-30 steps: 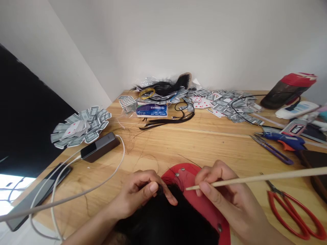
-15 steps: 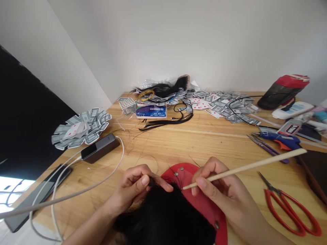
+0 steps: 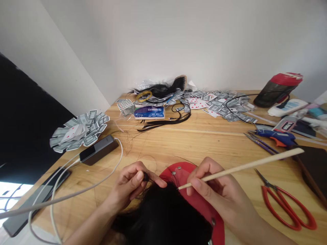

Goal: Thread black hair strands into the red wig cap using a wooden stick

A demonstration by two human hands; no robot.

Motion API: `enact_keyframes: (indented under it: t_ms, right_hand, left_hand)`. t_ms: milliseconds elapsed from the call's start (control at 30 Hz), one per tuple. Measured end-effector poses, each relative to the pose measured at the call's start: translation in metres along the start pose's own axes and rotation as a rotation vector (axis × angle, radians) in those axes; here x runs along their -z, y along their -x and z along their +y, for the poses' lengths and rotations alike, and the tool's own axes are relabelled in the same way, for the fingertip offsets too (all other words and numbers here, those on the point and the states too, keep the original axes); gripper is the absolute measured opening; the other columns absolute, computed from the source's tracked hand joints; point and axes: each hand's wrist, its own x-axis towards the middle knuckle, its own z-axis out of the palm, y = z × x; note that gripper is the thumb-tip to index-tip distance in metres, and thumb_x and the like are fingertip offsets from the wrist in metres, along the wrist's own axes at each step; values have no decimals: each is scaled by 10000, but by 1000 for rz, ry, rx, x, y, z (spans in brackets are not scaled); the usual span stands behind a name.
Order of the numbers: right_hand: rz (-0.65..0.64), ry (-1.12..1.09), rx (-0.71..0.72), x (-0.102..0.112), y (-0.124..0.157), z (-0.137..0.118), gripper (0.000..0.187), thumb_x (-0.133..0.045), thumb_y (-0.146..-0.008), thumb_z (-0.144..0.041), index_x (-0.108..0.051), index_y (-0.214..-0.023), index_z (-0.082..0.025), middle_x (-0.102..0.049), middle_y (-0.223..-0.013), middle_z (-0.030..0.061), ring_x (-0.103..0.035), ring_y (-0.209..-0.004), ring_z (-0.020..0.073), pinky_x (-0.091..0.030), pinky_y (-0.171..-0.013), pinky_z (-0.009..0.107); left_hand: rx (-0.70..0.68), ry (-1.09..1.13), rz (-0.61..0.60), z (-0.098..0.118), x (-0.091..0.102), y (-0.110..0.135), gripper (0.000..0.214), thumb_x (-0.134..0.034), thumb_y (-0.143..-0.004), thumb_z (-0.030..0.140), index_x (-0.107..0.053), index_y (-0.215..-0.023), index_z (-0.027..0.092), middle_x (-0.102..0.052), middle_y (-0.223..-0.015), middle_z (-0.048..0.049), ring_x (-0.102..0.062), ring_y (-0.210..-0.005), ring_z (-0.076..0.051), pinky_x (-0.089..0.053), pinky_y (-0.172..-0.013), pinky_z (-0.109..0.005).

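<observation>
Fingers of the right hand (image 3: 221,194) are closed on a pale wooden stick (image 3: 255,164), whose tip points between eight and nine o'clock, to the edge of black hair (image 3: 168,217); I cannot tell if it touches. The left hand (image 3: 127,183) pinches a dark lock (image 3: 145,176). The hair lies at six o'clock, over a red base (image 3: 204,206); red-handled scissors (image 3: 271,186) lie at four o'clock.

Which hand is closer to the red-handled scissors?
Right. The right hand is beside the scissors, not touching; the left hand is farther off, past the black hair.
</observation>
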Motion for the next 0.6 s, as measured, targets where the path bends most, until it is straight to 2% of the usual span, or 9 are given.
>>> enact_keyframes:
  t_ms: [167, 333, 433, 600]
  right_hand:
    - [35, -69, -123, -1, 0, -6, 317, -632, -903, -498, -557, -768, -221, -665, -693, -5, -490, -594, 131, -341, -550, 253]
    - [18, -130, -166, -1, 0, -9, 345, -649, -876, -538, -555, -776, -221, -667, -687, -8, -493, -600, 134, -333, -555, 254]
    - [4, -128, -145, -1, -1, -7, 321, -641, -891, -517, -561, -790, -223, -666, -693, -13, -493, -605, 130, -340, -559, 248]
    - [-19, -23, -31, 0, -2, 0, 281, -585, -937, -484, -588, -807, -234, -643, -710, 2, -544, -636, 151, -372, -548, 254]
  left_hand:
    - [-16, -18, 13, -3, 3, 0, 243, -545, -986, 306, -618, -812, 154, -795, -913, -108, -172, -326, 25, -72, -326, -125]
    - [-11, -31, 10, -5, 4, 0, 235, -528, -994, 309, -619, -833, 164, -794, -893, -97, -150, -333, 16, -52, -317, -122]
    - [-13, -46, 7, -5, 4, 0, 246, -519, -999, 302, -611, -820, 159, -792, -878, -98, -153, -335, 11, -61, -320, -129]
    - [-16, -38, 17, -3, 4, -1, 246, -532, -990, 314, -607, -810, 164, -795, -895, -102, -149, -325, 13, -56, -317, -123]
